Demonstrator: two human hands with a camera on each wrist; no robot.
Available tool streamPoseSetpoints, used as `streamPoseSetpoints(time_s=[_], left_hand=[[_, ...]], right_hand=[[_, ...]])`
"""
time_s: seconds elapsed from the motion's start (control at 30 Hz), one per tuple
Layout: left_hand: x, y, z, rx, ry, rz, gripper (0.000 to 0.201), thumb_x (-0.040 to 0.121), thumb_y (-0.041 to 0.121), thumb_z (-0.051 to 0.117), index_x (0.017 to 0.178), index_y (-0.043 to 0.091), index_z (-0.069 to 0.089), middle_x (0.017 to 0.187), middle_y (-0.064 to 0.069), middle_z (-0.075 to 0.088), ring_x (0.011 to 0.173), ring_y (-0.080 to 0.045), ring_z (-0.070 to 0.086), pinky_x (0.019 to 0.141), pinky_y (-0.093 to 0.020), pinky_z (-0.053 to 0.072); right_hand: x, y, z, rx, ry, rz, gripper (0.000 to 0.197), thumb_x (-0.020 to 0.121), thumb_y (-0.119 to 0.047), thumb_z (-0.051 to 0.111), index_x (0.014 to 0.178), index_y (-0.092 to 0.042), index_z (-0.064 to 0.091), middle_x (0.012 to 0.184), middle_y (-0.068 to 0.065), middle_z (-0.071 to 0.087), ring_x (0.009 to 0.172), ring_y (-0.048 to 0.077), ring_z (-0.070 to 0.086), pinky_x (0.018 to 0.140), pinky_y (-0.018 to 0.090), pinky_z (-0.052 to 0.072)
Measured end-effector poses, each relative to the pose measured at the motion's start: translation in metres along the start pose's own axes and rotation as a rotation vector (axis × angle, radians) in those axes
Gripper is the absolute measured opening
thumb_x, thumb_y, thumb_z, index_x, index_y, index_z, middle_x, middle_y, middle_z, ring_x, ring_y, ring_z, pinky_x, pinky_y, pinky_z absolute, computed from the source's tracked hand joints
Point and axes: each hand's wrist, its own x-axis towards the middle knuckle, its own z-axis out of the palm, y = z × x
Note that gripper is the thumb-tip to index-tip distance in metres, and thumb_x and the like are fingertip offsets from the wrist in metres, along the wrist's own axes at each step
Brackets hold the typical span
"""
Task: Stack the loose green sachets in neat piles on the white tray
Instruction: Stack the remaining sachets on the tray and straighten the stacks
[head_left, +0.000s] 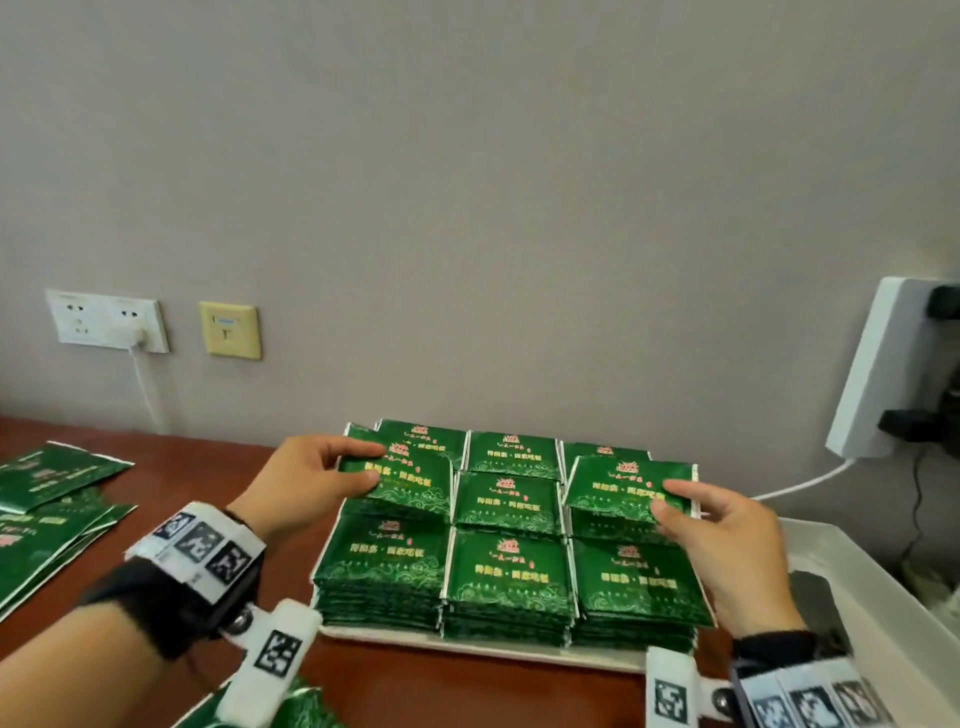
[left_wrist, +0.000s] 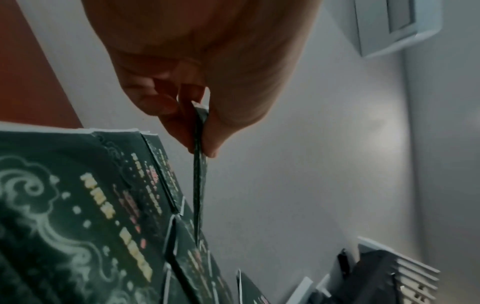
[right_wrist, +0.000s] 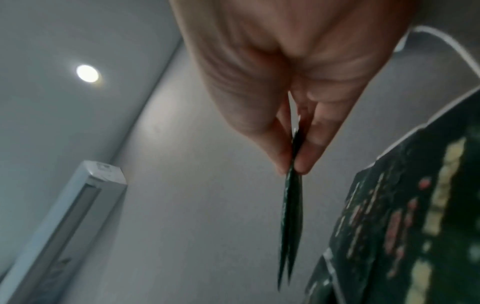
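Green sachets stand in tidy piles (head_left: 506, 577) in rows on the white tray (head_left: 467, 647). My left hand (head_left: 332, 475) pinches a green sachet (head_left: 402, 483) by its left edge, just above the middle-left pile. In the left wrist view the sachet (left_wrist: 200, 174) shows edge-on between thumb and fingers (left_wrist: 179, 127). My right hand (head_left: 696, 512) pinches a thin bunch of sachets (head_left: 626, 488) by the right edge over the middle-right pile. The right wrist view shows this bunch (right_wrist: 292, 216) edge-on, pinched by the fingertips (right_wrist: 303, 162).
Loose green sachets (head_left: 52, 499) lie scattered on the brown table at the left, with more at the bottom edge (head_left: 301, 712). A white bin (head_left: 872, 597) stands right of the tray. Wall sockets (head_left: 109, 325) and a white power strip (head_left: 883, 364) with cables sit behind.
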Motion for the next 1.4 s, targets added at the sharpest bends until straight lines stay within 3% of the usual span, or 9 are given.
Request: streamPoseSetpoints(time_s=[0.17,0.23,0.33,0.43,0.63,1.07,1.17,1.23,1.4], left_hand=[[0.016,-0.019,0.002,0.168,-0.024,-0.087,0.023,0.08,0.019,0.083,0.083,0.041,0.078,0.059,0.012,0.061,0.057,-0.013,0.055,0.061,-0.028,0.045],[0.016,-0.02,0.003,0.227,-0.045,-0.11,0.02,0.077,0.022,0.085,0.084,0.039,0.078,0.08,0.004,0.072,0.072,-0.02,0.068,0.074,-0.035,0.055],[0.015,-0.017,0.008,0.388,-0.053,-0.091,0.021,0.076,0.027,0.085,0.09,0.036,0.072,0.098,0.01,0.071,0.094,-0.013,0.067,0.09,-0.036,0.052],[0.013,-0.005,0.012,0.551,-0.091,-0.092,0.029,0.077,0.038,0.082,0.1,0.032,0.065,0.109,0.005,0.066,0.091,-0.008,0.062,0.079,-0.024,0.049],[0.007,0.01,0.023,0.867,-0.207,-0.17,0.078,0.076,0.07,0.067,0.141,0.036,0.043,0.149,-0.006,0.033,0.119,-0.021,0.058,0.104,-0.035,0.048],[0.014,0.014,0.036,1.039,-0.258,-0.025,0.067,0.083,0.068,0.06,0.142,0.04,0.045,0.148,0.006,0.042,0.125,-0.014,0.054,0.101,-0.034,0.048],[0.015,0.011,0.036,1.028,-0.253,-0.027,0.066,0.083,0.068,0.06,0.141,0.039,0.046,0.148,0.005,0.042,0.124,-0.015,0.054,0.102,-0.036,0.048],[0.013,0.011,0.035,1.021,-0.248,-0.027,0.067,0.083,0.067,0.06,0.141,0.038,0.046,0.149,0.004,0.041,0.124,-0.016,0.054,0.102,-0.037,0.048],[-0.002,0.017,0.026,0.979,-0.23,0.0,0.073,0.076,0.074,0.057,0.138,0.037,0.049,0.15,-0.001,0.04,0.129,-0.024,0.05,0.106,-0.046,0.045]], right_hand=[[0.017,0.014,-0.007,-0.148,-0.017,-0.043,0.027,0.082,-0.017,0.082,0.09,-0.041,0.07,0.102,-0.004,0.075,0.087,0.017,0.073,0.093,0.043,0.056],[0.022,0.017,-0.007,-0.255,-0.039,-0.076,0.022,0.084,-0.02,0.08,0.093,-0.039,0.072,0.102,-0.006,0.073,0.089,0.015,0.068,0.092,0.038,0.052],[0.025,0.02,-0.003,-0.457,-0.088,-0.124,0.017,0.087,-0.023,0.078,0.103,-0.026,0.075,0.106,-0.005,0.066,0.08,0.008,0.056,0.082,0.027,0.04],[0.024,0.024,0.003,-0.604,-0.146,-0.113,0.025,0.087,-0.035,0.076,0.11,-0.027,0.07,0.125,0.001,0.054,0.099,0.011,0.048,0.089,0.027,0.037],[0.018,0.019,0.01,-0.779,-0.263,-0.056,0.061,0.073,-0.067,0.075,0.123,-0.036,0.058,0.134,-0.004,0.042,0.127,0.026,0.044,0.1,0.041,0.045],[0.015,0.015,0.009,-0.741,-0.269,-0.132,0.04,0.09,-0.023,0.074,0.127,-0.028,0.062,0.144,-0.003,0.05,0.129,0.019,0.051,0.102,0.031,0.041],[0.015,0.015,0.009,-0.723,-0.266,-0.134,0.038,0.091,-0.015,0.07,0.126,-0.026,0.062,0.143,-0.001,0.051,0.118,0.018,0.055,0.096,0.03,0.043],[0.014,0.014,0.009,-0.724,-0.273,-0.13,0.041,0.089,-0.01,0.068,0.126,-0.026,0.062,0.142,-0.001,0.051,0.113,0.018,0.055,0.096,0.032,0.044],[0.009,0.0,0.012,-0.75,-0.288,-0.168,0.051,0.081,-0.022,0.073,0.129,-0.032,0.06,0.151,-0.001,0.043,0.139,0.026,0.039,0.112,0.05,0.039]])
